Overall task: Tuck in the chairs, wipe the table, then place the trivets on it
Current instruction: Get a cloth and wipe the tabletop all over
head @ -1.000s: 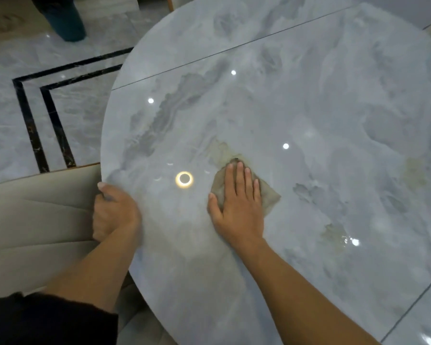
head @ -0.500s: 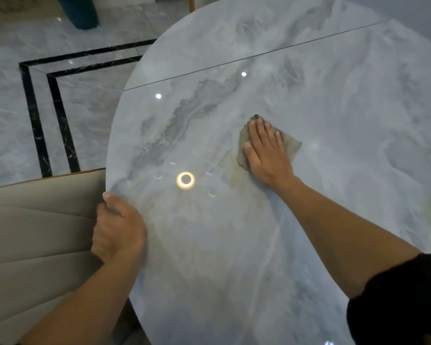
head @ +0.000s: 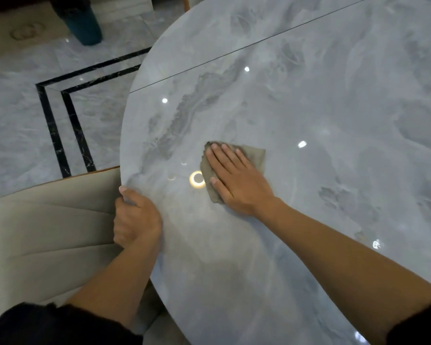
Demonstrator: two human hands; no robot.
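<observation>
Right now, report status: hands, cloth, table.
Right hand flat on grey-brown cloth, wiping. Left hand gripping grey marble table edge. No trivets seen.

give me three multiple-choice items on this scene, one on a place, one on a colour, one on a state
1. Where is the left hand?
A. flat on the cloth
B. on the table edge, by the chair
C. on the floor

2. What colour is the cloth?
A. bright red
B. grey-brown
C. dark blue

3. How is the right hand set?
A. open, palm pressed on the cloth
B. clenched in a fist
C. lifted off the table

Answers:
1 B, its fingers curl over the rim beside the chair back.
2 B, the cloth showing round the fingers is a dull grey-brown.
3 A, the fingers lie spread and flat on the cloth.
</observation>
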